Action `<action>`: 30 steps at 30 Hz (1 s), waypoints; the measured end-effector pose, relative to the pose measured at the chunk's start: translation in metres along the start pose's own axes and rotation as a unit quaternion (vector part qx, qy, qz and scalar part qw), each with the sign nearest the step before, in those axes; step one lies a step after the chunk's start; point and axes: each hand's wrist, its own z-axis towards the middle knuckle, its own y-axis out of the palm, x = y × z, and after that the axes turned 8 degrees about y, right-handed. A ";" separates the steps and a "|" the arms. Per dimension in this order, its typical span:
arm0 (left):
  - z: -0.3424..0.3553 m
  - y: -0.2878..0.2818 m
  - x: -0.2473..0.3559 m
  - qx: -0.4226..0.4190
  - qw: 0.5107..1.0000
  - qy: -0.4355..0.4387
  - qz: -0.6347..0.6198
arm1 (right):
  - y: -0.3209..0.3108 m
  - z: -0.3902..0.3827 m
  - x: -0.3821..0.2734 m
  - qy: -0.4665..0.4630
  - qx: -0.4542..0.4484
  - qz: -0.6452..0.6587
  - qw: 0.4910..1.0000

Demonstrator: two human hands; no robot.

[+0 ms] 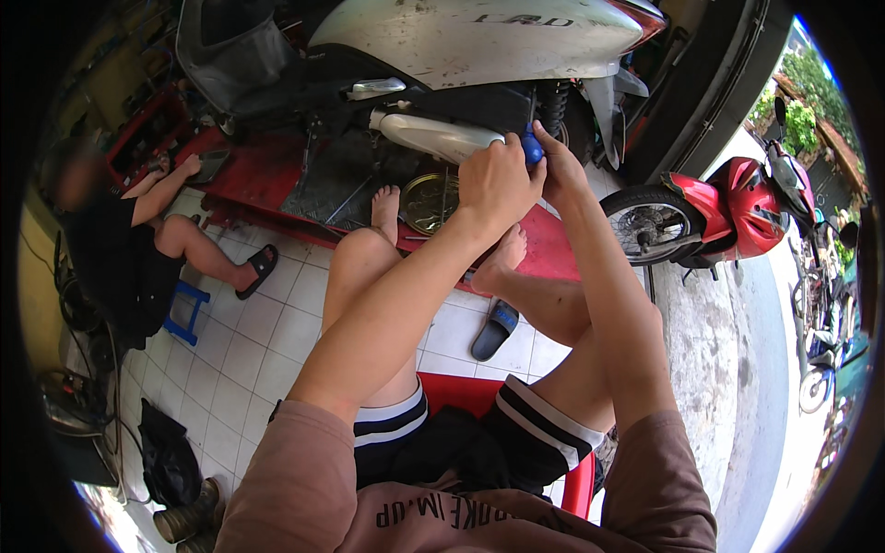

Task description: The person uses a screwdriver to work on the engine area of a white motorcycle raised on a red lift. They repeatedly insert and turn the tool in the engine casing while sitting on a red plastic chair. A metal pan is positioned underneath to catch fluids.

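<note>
Both arms reach forward to the side of a scooter with pale, scuffed body panels. My right hand is closed on the blue handle of what looks like a screwdriver, its thin shaft pointing up toward the scooter near the rear shock absorber. Right beside it, my left hand is curled shut against the handle's left side, at the rear end of a long white cover. Whatever its fingers grip is hidden behind the back of the hand.
A round metal pan sits between my bare feet on the red platform. One dark slide sandal lies on the tiles. At left, another person sits on a blue stool. A red motorbike stands at right.
</note>
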 end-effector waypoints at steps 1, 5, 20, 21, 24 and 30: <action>0.000 -0.003 -0.001 -0.001 1.000 -0.002 0.002 | 0.010 -0.007 0.000 0.003 -0.007 0.013 1.000; -0.001 0.002 -0.007 -0.010 0.999 -0.031 -0.003 | 0.039 -0.037 -0.002 0.030 -0.033 0.098 0.994; 0.002 -0.005 -0.011 -0.047 0.996 -0.036 -0.073 | 0.008 -0.013 0.000 0.041 -0.070 0.032 0.996; 0.002 -0.001 -0.011 -0.045 0.996 -0.029 -0.070 | 0.008 -0.013 0.000 0.052 -0.085 0.027 0.995; 0.008 0.024 -0.027 -0.010 0.984 -0.091 -0.152 | 0.025 -0.019 0.002 0.032 -0.088 0.075 0.993; 0.008 0.024 -0.024 -0.112 0.962 -0.155 -0.193 | 0.006 -0.012 0.005 0.042 -0.064 0.049 0.996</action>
